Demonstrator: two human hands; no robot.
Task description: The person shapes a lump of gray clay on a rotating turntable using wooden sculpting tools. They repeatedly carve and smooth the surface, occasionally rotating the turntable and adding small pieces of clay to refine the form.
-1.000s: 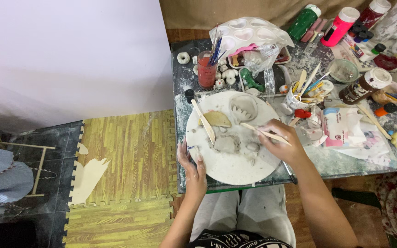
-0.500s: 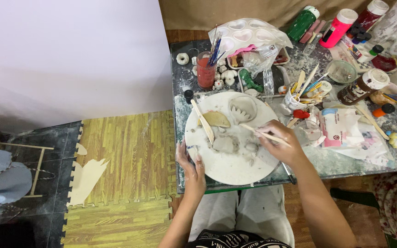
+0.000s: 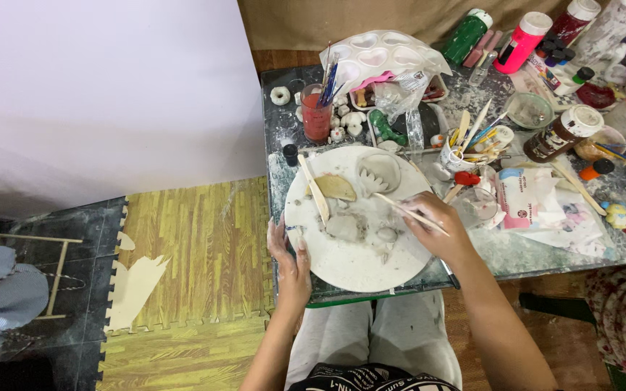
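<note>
The left hand (image 3: 291, 262) lay on the near-left rim of the round white clay-smeared work board (image 3: 349, 264), fingers spread flat, apparently steadying it. The right hand (image 3: 432, 230) gripped a thin wooden modelling stick (image 3: 409, 211) pen-fashion, tip angled toward the pale shell-shaped clay piece (image 3: 380, 169) at the board's far edge. A flat wooden spatula (image 3: 314, 189) rested alongside, within reach.

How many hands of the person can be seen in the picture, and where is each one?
2. The left hand rests on the left edge of the round white board. The right hand is over the board's right side and holds a thin stick. None seems hidden.
</note>
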